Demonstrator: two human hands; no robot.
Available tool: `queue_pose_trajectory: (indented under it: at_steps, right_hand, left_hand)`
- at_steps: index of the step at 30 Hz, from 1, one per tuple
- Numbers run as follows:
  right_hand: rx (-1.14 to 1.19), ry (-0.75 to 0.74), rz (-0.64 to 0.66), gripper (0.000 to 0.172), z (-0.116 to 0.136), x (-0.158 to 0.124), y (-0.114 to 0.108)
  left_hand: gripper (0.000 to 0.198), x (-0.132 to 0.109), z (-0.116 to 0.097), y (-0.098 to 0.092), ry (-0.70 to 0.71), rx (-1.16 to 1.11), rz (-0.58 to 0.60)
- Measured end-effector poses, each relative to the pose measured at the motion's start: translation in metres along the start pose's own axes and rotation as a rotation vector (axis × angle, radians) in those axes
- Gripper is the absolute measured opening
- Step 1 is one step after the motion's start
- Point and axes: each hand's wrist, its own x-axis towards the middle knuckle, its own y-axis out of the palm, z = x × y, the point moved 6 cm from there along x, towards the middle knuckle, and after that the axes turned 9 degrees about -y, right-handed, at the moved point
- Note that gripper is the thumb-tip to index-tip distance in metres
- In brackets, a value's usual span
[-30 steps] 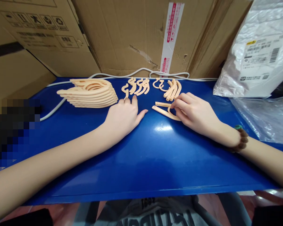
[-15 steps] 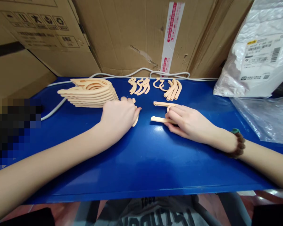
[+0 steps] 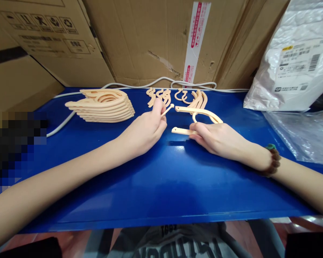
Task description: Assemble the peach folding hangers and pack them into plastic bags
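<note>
My right hand (image 3: 214,138) is closed on a beige plastic hanger (image 3: 197,111). Its two arms, each with a small hole at the tip, point left, and a curved piece shows between them. Pinched in my left hand (image 3: 148,123) is a slim beige stick-like piece (image 3: 167,110). Its knobbed end points at the tip of the upper hanger arm, a small gap away; the rest is hidden by the fingers. Both hands are raised over the blue table (image 3: 161,190).
A stack of beige hangers (image 3: 104,107) lies at the back left. Loose hooks (image 3: 151,96) and curved arms (image 3: 200,99) lie along the back edge, before a white cable (image 3: 140,86) and cardboard boxes (image 3: 150,43). A white parcel bag (image 3: 290,68) and clear plastic (image 3: 309,136) are on the right.
My left hand has moved right and turned, bringing the slim piece towards the hanger. In my right hand the hanger has risen slightly, and more of its upper arm shows.
</note>
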Motion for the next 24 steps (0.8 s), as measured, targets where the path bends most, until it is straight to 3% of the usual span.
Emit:
queue_pose_trajectory:
  at_steps: [4, 10, 24]
  right_hand:
    - [-0.067, 0.078, -0.038, 0.028, -0.007, -0.003, -0.005]
    - [-0.154, 0.114, -0.076, 0.037, -0.008, -0.006, -0.014]
    - [-0.195, 0.080, -0.109, 0.033, -0.009, -0.007, -0.012]
  left_hand:
    - [0.015, -0.003, -0.004, 0.003, -0.028, 0.000, 0.091]
    - [0.043, -0.006, -0.010, 0.002, -0.021, -0.017, 0.151]
    - [0.041, -0.008, -0.009, 0.015, 0.072, -0.173, 0.265]
